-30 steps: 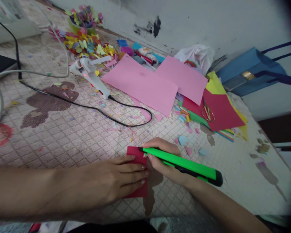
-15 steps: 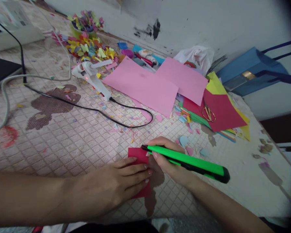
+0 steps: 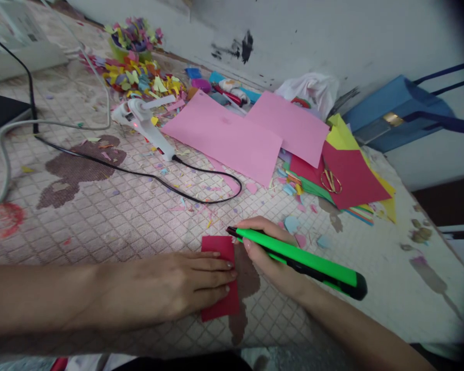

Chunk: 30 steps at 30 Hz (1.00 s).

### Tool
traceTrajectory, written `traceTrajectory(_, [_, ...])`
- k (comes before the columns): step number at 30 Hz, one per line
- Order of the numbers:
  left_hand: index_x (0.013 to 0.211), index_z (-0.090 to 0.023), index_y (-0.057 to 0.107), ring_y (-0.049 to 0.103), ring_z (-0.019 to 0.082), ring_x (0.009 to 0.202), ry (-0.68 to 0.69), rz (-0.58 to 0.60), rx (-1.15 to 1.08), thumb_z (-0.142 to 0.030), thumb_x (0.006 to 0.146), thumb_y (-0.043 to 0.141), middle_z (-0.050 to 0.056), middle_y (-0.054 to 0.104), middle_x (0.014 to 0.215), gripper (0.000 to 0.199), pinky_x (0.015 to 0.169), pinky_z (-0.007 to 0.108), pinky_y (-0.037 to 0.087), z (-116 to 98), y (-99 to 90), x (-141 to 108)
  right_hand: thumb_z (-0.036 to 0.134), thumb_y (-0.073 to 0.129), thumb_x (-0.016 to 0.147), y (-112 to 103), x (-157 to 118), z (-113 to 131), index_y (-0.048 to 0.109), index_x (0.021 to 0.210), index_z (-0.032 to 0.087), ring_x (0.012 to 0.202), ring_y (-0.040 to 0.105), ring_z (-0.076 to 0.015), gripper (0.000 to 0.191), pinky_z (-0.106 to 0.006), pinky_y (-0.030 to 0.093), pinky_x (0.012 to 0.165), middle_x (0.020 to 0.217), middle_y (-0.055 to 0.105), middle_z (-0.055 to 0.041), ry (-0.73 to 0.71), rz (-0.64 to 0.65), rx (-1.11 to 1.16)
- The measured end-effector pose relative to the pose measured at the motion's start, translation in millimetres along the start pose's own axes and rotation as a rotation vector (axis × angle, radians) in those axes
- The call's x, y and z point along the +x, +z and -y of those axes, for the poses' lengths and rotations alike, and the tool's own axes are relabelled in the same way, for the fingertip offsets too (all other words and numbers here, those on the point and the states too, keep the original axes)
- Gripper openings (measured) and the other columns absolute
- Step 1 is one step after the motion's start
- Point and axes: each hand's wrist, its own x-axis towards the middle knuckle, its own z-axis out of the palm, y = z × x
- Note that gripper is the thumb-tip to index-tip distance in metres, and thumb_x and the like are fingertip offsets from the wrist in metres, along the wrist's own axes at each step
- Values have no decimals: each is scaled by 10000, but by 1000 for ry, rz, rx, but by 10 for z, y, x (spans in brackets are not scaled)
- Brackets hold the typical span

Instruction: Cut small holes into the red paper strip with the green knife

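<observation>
A narrow piece of red paper (image 3: 218,311) lies on the patterned cloth in front of me; it looks folded, though I cannot be sure. My left hand (image 3: 181,283) rests flat across it, fingers stretched out to the right. In my right hand (image 3: 268,252) is a green and black utility knife (image 3: 305,260), gripped near its front end. The knife's dark tip points left, by the paper's upper right corner; whether it touches the paper I cannot tell. The right fingertips are close to that corner too, and the knife's rear end sticks out over the right wrist.
A white hot glue gun (image 3: 150,129) with a lit red light trails a black cable (image 3: 201,201). Pink sheets (image 3: 224,134), gold scissors (image 3: 331,181) on red paper, and a heap of paper cuttings (image 3: 139,77) lie farther back. A blue bag (image 3: 398,111) hangs at right.
My left hand has flattened and slid slightly left on the red paper, leaving more of its right side bare. The knife's tip has risen slightly off the paper's top edge.
</observation>
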Motion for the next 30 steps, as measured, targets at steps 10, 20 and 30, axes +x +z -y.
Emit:
traceTrajectory(10, [1285,-89,605,478,169,1370,-59,-62,-3,-115,1059,275,112,580,1404,401,1203,304,338,-77,245,-33,120,586,862,22,11,14,683,1037,214,839,682,-164,221,-297,569,737,916,721,-32,-105,46,5])
traceTrajectory(20, [1293,-81,591,487,182,1362,-61,-77,12,-101,1043,323,117,569,1413,367,1201,319,341,-87,256,-43,70,563,822,84,38,5,684,1007,212,799,691,-161,263,-299,576,709,886,727,-36,-186,67,1])
traceTrajectory(30, [1286,-76,594,497,188,1350,-49,-83,54,-110,1052,271,115,574,1408,400,1197,323,346,-86,270,-40,88,557,845,79,49,20,680,1017,212,803,688,-166,244,-312,579,702,887,720,-46,-164,95,-16])
